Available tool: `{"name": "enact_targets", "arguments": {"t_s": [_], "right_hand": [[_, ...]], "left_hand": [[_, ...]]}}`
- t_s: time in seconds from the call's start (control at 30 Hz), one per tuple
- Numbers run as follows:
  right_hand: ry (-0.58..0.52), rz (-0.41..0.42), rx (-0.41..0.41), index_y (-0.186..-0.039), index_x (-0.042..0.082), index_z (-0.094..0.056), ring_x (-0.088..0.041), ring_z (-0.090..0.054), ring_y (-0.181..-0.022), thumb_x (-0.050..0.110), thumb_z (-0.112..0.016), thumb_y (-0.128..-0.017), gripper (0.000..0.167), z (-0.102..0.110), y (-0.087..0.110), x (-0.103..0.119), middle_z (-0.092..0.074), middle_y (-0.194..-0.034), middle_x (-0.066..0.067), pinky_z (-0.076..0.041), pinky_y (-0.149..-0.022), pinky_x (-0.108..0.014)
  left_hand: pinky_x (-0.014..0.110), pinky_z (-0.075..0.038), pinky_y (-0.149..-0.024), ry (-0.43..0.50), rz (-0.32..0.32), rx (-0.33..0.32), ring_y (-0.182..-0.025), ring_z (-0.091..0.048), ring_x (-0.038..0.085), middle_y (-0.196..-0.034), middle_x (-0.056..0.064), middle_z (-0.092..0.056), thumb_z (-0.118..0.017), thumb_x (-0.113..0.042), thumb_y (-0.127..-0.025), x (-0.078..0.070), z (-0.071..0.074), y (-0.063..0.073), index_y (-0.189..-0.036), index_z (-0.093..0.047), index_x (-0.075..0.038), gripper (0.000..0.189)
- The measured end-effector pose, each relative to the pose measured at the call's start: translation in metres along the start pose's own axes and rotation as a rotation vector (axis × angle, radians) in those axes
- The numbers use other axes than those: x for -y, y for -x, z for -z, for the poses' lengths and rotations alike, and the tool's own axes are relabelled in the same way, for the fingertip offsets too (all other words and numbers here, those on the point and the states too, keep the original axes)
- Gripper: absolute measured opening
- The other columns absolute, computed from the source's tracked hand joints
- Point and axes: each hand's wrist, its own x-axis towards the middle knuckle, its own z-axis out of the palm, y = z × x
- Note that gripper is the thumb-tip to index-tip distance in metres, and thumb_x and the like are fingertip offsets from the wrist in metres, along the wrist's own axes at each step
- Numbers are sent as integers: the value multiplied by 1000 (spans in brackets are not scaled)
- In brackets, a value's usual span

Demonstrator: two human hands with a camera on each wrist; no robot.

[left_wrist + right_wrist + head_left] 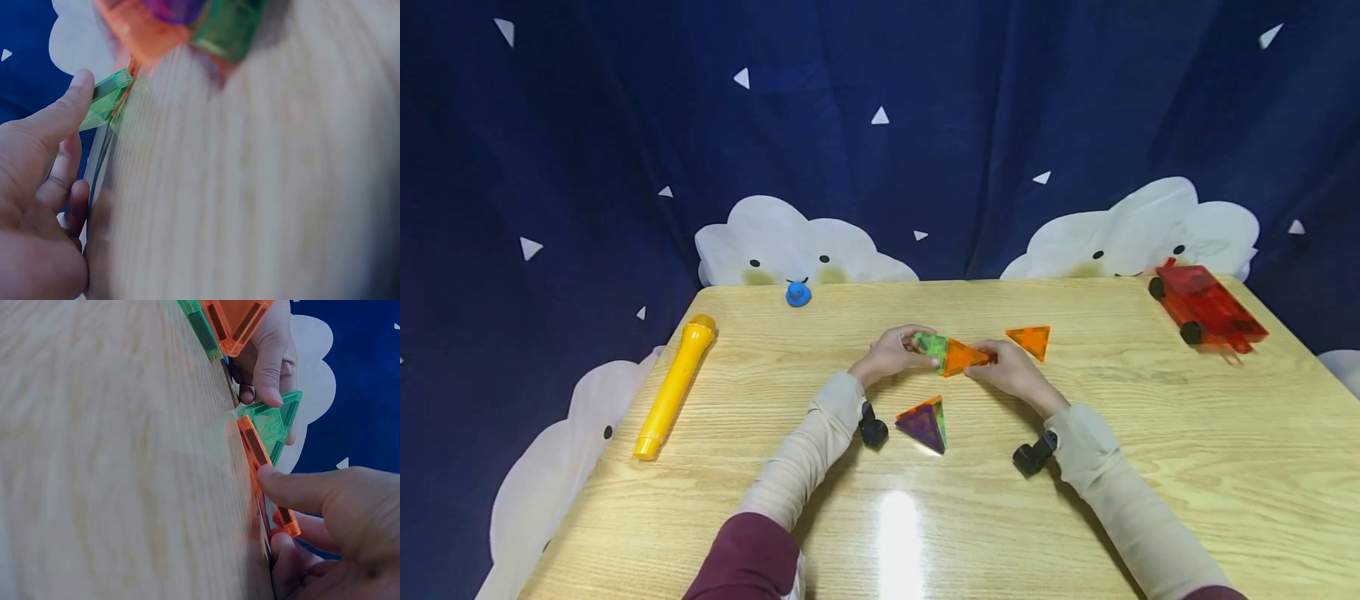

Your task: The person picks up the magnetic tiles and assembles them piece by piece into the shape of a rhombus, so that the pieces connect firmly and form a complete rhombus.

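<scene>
1. Dark blue curtains [587,150] printed with white clouds and small triangles hang behind a pale wooden table [1150,433].
2. Near the middle of the table, both hands meet on a small cluster of see-through plastic tiles.
3. Left hand [891,354]: its thumb and fingers pinch a green tile [931,344]; the left wrist view shows the thumb tip pressed on the tile's edge.
4. Right hand [1011,371]: its thumb and fingers hold an orange triangle tile [962,357], which touches the green one along an edge. In the right wrist view the thumb lies on the orange frame.
5. A small pyramid [925,423] of purple, orange and green tiles stands on the table just in front of the hands, between the forearms.
6. Another orange triangle [1030,340] lies flat just beyond the right hand.
7. A red toy car [1206,308] with black wheels sits at the far right corner.
8. A yellow torch [673,385] lies along the left edge, and a little blue toy [798,293] sits at the far edge.
9. Cream sleeves [805,450] cover both forearms.
</scene>
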Motion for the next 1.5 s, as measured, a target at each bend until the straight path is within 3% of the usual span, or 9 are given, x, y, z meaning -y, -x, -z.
{"name": "enact_targets", "arguments": {"t_s": [0.1, 0.17, 0.23, 0.47, 0.6, 0.73, 1.0, 1.33, 1.5], "right_hand": [[8, -24, -6, -124, -6, -59, -28, -52, -93, 19, -68, -88, 45, 1, 0, 0, -60, -115, -23, -44, -81, -39], [12, -37, -8, -122, -6, -60, -26, -51, -90, 18, -68, -88, 42, 1, 0, 1, -60, -111, -21, -43, -78, -36], [10, -41, -7, -122, -5, -60, -26, -49, -88, 18, -67, -88, 41, 1, 0, 1, -59, -108, -19, -41, -75, -35], [-70, -26, -12, -131, -4, -53, -27, -50, -93, 20, -65, -91, 48, 10, 5, -6, -55, -114, -20, -43, -75, -33], [-59, 12, -132, -131, -5, -51, -30, -52, -92, 18, -65, -91, 48, 24, 8, -12, -52, -112, -23, -45, -74, -36], [-14, -18, -226, -135, -6, -46, -42, -45, -108, 19, -68, -88, 57, 43, 8, -24, -44, -125, -30, -42, -89, -49], [51, -94, -58, -149, -5, -11, -57, -15, -131, 34, -76, -80, 103, 70, 6, -56, -19, -147, -36, -15, -102, -65], [158, -77, 8, -148, -8, -9, -54, -19, -130, 40, -72, -82, 104, 74, 0, -63, -25, -147, -35, -17, -101, -60], [134, -114, 29, -149, -5, -11, -54, -15, -126, 37, -71, -84, 98, 75, 1, -62, -27, -147, -32, -22, -99, -64]], "left_hand": [[30, -39, -91, 52, -3, 18, -73, -56, 9, -76, -4, -59, -75, -9, -81, 1, 0, 0, -129, -58, -10, 51], [25, -44, -72, 77, -7, 30, -70, -52, 8, -77, -3, -58, -73, -8, -83, 2, 1, 0, -132, -57, -9, 51], [21, -42, -66, 89, -13, 36, -70, -50, 9, -79, -2, -58, -71, -8, -85, 3, 2, -1, -133, -56, -9, 51], [22, -41, -67, 79, -13, 42, -74, -50, 10, -92, 4, -63, -70, -10, -86, 4, 5, -1, -134, -55, -11, 50], [22, -40, -67, 76, -16, 44, -74, -49, 11, -95, 7, -64, -70, -11, -86, 4, 6, -1, -134, -55, -10, 50], [22, -39, -67, 84, -22, 44, -74, -48, 11, -95, 6, -64, -69, -9, -87, 2, 6, 1, -134, -54, -8, 50], [22, -38, -65, 88, -18, 44, -72, -45, 11, -92, 2, -62, -69, -9, -87, 4, 5, 0, -135, -54, -9, 50], [22, -36, -65, 80, -23, 45, -71, -41, 11, -91, 3, -62, -68, -8, -87, 0, 5, 2, -135, -53, -7, 50], [23, -33, -64, 78, -17, 43, -71, -38, 12, -88, 0, -57, -68, -9, -87, 1, 5, 2, -134, -54, -8, 49]]}}
